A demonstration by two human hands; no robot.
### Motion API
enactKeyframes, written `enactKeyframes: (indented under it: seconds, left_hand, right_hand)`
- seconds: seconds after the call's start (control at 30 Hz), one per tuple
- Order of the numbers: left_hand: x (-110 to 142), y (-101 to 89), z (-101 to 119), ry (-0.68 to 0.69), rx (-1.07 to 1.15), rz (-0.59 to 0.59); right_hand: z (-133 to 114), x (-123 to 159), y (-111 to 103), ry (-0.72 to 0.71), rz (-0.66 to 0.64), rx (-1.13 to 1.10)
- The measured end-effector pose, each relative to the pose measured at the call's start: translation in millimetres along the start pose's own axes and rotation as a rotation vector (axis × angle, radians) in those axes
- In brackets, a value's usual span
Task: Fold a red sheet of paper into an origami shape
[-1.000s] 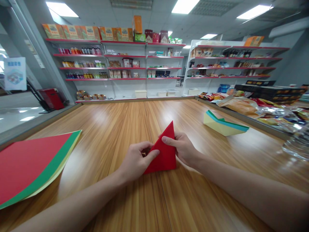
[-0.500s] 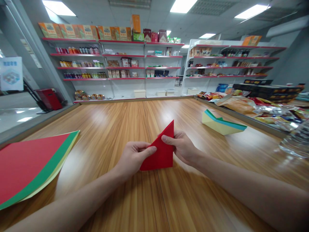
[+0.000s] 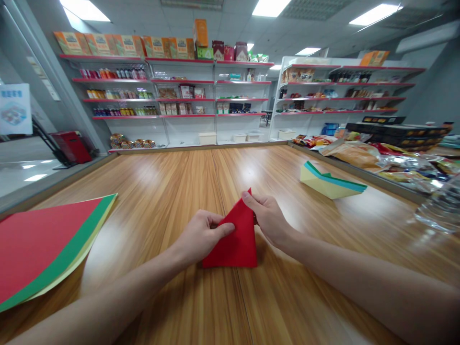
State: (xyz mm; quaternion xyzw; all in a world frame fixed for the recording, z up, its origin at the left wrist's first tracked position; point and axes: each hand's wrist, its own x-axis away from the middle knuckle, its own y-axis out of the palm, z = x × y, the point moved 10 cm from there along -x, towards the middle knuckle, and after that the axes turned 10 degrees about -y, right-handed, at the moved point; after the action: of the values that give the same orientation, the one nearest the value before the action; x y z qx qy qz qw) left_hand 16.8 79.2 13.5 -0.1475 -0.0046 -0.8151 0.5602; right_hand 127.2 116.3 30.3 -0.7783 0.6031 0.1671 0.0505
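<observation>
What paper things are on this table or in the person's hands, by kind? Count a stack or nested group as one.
Red folded paper, held in left hand and right hand: 1
Stack of coloured sheets: 1
Boat-shaped yellow, blue and green paper: 1
Total: 3

The head camera is looking forward and down over the table [image 3: 161,196], catching the left hand [image 3: 201,235] and right hand [image 3: 270,218] fairly near. It is facing shelves [image 3: 189,127] well beyond.
</observation>
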Motion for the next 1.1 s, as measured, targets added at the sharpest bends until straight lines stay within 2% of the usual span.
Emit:
enactKeyframes:
  seconds: [0.1, 0.17, 0.23, 0.3, 0.37, 0.4, 0.47, 0.57, 0.73, 0.8, 0.97, 1.1]
  left_hand:
    - [1.4, 2.7, 5.1, 0.021, -0.043, 0.034]
    - [4.6, 6.3, 11.8, 0.081, -0.116, 0.066]
    - [9.0, 5.0, 19.4, 0.162, -0.219, 0.145]
    - [13.5, -5.0, 25.8, 0.228, -0.301, 0.281]
    - [15.7, -19.1, 28.8, 0.256, -0.323, 0.403]
    - [14.4, -24.6, 27.9, 0.248, -0.311, 0.426]
    - [6.8, -28.2, 22.0, 0.196, -0.253, 0.372]
    - [-4.0, -22.3, 10.6, 0.098, -0.125, 0.218]
    - [-3.1, -23.0, 4.5, 0.080, 0.069, 0.214]
    - [-1.0, -27.0, 4.9, 0.109, 0.063, 0.255]
    - [6.6, -46.9, 13.9, 0.188, -0.152, 0.463]
    - [11.8, -51.7, 23.8, 0.209, -0.267, 0.553]
  right_hand:
    - [-4.1, -0.1, -2.9, -0.070, 0.042, 0.036]
    - [-3.5, 2.8, 4.2, -0.060, 0.008, 0.011]
    - [-4.6, 7.1, 11.9, -0.050, -0.027, -0.003]
    - [-6.0, 12.0, 19.4, -0.035, -0.074, 0.005]
    - [-6.7, 17.8, 30.9, -0.022, -0.187, 0.060]
    - [-7.2, 21.0, 36.8, -0.025, -0.256, 0.109]
    - [-8.2, 26.4, 45.3, -0.051, -0.369, 0.218]
    - [-8.2, 28.7, 46.7, -0.082, -0.404, 0.277]
    - [-2.2, 31.3, 53.6, -0.030, -0.440, 0.074]
    - [-1.2, 32.5, 55.3, -0.003, -0.437, 0.036]
    - [5.4, 40.8, 59.0, 0.121, -0.485, 0.168]
    - [-0.8, 42.0, 62.9, 0.109, -0.514, 0.095]
